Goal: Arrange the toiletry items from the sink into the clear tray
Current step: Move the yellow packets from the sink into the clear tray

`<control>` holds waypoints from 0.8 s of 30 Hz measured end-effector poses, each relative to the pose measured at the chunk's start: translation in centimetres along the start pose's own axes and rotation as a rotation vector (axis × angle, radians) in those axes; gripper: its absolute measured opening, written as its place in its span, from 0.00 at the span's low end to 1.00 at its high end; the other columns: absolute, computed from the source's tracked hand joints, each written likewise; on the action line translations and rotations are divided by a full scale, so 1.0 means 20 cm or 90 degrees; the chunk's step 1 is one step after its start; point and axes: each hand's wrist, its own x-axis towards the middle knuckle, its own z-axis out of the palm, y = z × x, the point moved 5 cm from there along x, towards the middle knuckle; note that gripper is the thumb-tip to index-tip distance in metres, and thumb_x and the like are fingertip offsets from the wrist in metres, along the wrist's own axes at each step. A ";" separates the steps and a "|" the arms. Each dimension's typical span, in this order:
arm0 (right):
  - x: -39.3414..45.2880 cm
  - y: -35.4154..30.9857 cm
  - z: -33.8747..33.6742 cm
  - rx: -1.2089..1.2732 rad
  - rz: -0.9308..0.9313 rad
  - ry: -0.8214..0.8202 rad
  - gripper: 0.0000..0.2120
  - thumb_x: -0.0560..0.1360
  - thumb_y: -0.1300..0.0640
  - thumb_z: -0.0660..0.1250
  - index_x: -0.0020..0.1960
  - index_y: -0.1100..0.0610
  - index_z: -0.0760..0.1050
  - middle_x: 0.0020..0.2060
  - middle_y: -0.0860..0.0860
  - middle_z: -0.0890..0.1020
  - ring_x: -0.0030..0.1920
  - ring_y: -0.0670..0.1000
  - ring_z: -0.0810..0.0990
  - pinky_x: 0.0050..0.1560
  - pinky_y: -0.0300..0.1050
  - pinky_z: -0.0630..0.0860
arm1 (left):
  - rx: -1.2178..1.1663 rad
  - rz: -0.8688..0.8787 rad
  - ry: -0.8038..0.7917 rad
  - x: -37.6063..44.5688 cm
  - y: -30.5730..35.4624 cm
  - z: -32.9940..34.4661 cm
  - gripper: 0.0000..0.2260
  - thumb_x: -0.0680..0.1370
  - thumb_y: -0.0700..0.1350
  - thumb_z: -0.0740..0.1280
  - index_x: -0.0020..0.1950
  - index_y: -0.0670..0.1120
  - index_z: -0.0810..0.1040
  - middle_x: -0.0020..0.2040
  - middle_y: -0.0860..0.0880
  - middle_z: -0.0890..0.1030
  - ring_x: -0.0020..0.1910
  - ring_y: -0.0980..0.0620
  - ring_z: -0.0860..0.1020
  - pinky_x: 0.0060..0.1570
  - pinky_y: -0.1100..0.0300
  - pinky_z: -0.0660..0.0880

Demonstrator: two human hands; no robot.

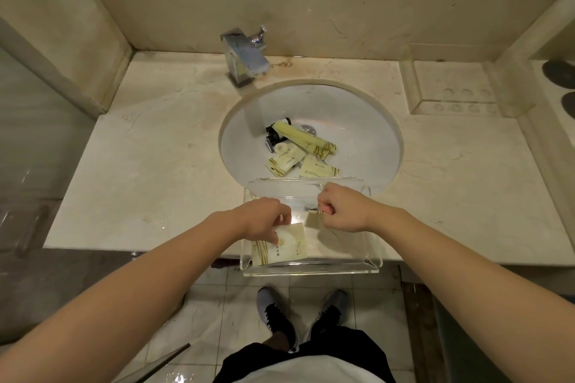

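Left hand (264,218) is lowered into the clear tray (371,260), fingers curled down onto a cream square packet (287,246); fingertips press or pinch its upper edge, and the exact grip is hidden beneath the knuckles. The packet lies flat in the tray's left half, printed with a gold emblem and striped border; the lettering is too small to read. Right hand (339,211) is closed in a fist over the tray's far right part, pinching a small striped item (314,217), of which only a short end shows beside the thumb; its kind cannot be determined. The tray sits on the worktop (149,171) directly beneath both hands, its near edge overhanging the worktop front; its transparent walls are hard to trace against the stone. Beyond the hands, the sink (367,121) holds the remaining toiletries: two cream sachets (284,160) just past the tray's far wall, one partly cut off by that wall, a long pale yellow sleeve (303,141) lying diagonally, and a black item (273,134) largely covered by the sleeve. The drain is partly concealed behind the sleeve. Farther out, a chrome tap (245,56) stands behind the basin. To the far right of the right hand, a recessed stone soap dish (454,87) is set into the worktop. Below the hands, grey shoes (273,314) stand on the tiled floor.
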 end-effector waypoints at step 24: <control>-0.03 0.09 0.17 -0.186 0.036 -0.054 0.14 0.67 0.52 0.72 0.47 0.49 0.69 0.47 0.48 0.74 0.46 0.51 0.73 0.45 0.44 0.74 | 0.012 0.039 -0.005 -0.03 0.02 0.02 0.14 0.74 0.43 0.69 0.59 0.47 0.76 0.46 0.52 0.72 0.44 0.53 0.71 0.44 0.61 0.69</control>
